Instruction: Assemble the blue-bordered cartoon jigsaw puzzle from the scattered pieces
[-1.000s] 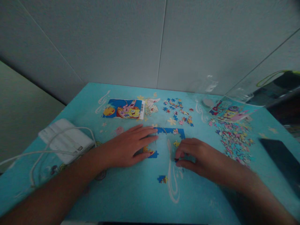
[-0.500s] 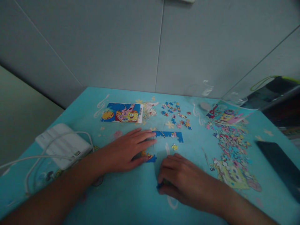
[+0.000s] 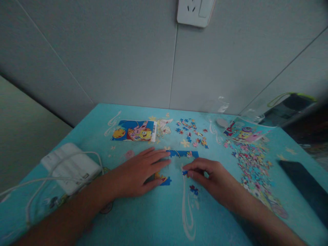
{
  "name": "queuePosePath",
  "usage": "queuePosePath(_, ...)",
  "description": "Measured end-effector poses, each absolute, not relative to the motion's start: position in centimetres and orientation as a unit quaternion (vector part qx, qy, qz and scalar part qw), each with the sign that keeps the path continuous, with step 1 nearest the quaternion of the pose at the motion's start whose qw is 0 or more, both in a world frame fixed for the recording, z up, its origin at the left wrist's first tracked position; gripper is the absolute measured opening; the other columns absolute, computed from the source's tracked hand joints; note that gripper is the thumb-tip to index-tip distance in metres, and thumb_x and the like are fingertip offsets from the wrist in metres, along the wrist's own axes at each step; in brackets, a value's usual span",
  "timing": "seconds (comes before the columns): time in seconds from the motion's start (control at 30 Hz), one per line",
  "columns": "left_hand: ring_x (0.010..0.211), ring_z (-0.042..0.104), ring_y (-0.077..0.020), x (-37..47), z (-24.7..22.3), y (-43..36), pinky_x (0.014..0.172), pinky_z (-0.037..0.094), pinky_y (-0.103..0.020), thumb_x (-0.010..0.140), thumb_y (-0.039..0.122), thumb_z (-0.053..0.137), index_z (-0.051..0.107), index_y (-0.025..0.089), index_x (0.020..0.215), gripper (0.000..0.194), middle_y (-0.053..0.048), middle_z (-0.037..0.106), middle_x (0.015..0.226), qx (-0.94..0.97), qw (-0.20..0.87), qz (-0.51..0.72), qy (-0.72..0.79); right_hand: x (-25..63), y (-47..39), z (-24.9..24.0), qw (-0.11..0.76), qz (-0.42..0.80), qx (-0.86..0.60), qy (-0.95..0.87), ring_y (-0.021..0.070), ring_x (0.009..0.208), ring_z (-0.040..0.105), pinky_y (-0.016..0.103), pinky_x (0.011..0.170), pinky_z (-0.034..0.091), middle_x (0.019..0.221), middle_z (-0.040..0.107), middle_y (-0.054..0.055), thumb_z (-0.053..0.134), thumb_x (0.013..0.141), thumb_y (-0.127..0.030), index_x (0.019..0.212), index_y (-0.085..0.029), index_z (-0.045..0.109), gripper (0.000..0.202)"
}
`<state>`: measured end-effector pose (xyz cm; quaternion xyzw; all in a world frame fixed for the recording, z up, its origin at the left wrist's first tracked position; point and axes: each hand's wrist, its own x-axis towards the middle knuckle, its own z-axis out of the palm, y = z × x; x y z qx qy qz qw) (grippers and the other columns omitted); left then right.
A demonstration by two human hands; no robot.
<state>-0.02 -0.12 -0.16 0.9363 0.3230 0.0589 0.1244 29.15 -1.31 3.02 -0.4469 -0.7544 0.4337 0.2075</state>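
On the blue patterned tabletop (image 3: 143,222), below a wall socket (image 3: 196,12), I can see the left hand (image 3: 139,172) spread flat over the joined puzzle section (image 3: 183,154); a blue strip shows beyond its fingertips and a blue-and-yellow part by its thumb, but whatever links them is hidden under the palm. The right hand (image 3: 216,176) pinches a small blue piece (image 3: 185,173) between thumb and forefinger, just right of that section. Nearer the person lies a dark blue and red piece (image 3: 194,190).

Toward the back right are clear plastic containers (image 3: 222,105), blurry enough that I can't tell what they hold. A round grey lid (image 3: 221,123) sits near them, and a cartoon picture sheet (image 3: 244,131) leans behind the big heap of loose pieces (image 3: 256,171). A smaller scatter of pieces (image 3: 189,125) lies between that sheet and a flat cartoon card (image 3: 135,131). Over on the left rests a white power bank (image 3: 71,168) with its cable (image 3: 88,153).
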Motion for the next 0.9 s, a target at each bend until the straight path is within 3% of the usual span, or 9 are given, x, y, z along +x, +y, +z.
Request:
queuePosePath(0.17,0.150,0.028,-0.0256,0.0,0.1,-0.2,0.127,0.022,-0.050,0.103,0.048,0.047,0.032,0.030,0.154,0.056,-0.004,0.028,0.163,0.934,0.137,0.068,0.323,30.2,0.3,2.7,0.239,0.515,-0.502,-0.653,0.0161,0.076,0.064,0.029,0.069,0.052,0.087,0.071,0.002,0.064,0.092,-0.045,0.109,-0.022,0.073,0.030)
queuePosePath(0.37,0.149,0.031,-0.0248,0.3,0.9,-0.2,0.127,0.023,-0.049,0.102,0.049,0.048,0.037,0.026,0.152,0.055,-0.007,0.032,0.161,0.929,0.155,0.072,0.327,30.4,0.4,2.3,0.225,0.512,-0.514,-0.650,0.0211,0.082,0.069,0.035,0.077,0.057,0.084,0.074,0.003,0.064,0.091,-0.051,0.122,-0.023,0.071,0.043)
queuePosePath(0.5,0.149,0.031,-0.0249,0.3,1.2,-0.2,0.127,0.021,-0.050,0.101,0.047,0.051,0.037,0.025,0.151,0.057,-0.008,0.033,0.160,0.928,0.165,0.086,0.323,30.7,0.8,2.0,0.225,0.510,-0.512,-0.653,0.0225,0.083,0.070,0.035,0.077,0.057,0.092,0.076,0.006,0.068,0.086,-0.054,0.113,-0.023,0.075,0.041)
queuePosePath(0.73,0.147,0.034,-0.0262,0.3,1.1,-0.3,0.126,0.023,-0.051,0.101,0.047,0.051,0.039,0.024,0.151,0.056,-0.009,0.036,0.158,0.926,0.173,0.102,0.321,31.5,1.5,2.1,0.200,0.455,-0.542,-0.678,0.0182,0.064,0.061,0.030,0.058,0.050,0.072,0.070,0.004,0.068,0.083,-0.056,0.097,-0.021,0.079,0.039)
queuePosePath(0.9,0.149,0.030,-0.0243,0.4,1.0,-0.3,0.127,0.022,-0.050,0.103,0.049,0.047,0.037,0.025,0.151,0.055,-0.008,0.034,0.160,0.927,0.164,0.088,0.326,32.2,1.9,2.4,0.182,0.437,-0.559,-0.681,0.0165,0.058,0.058,0.029,0.055,0.049,0.068,0.070,0.004,0.069,0.082,-0.054,0.089,-0.022,0.080,0.035)
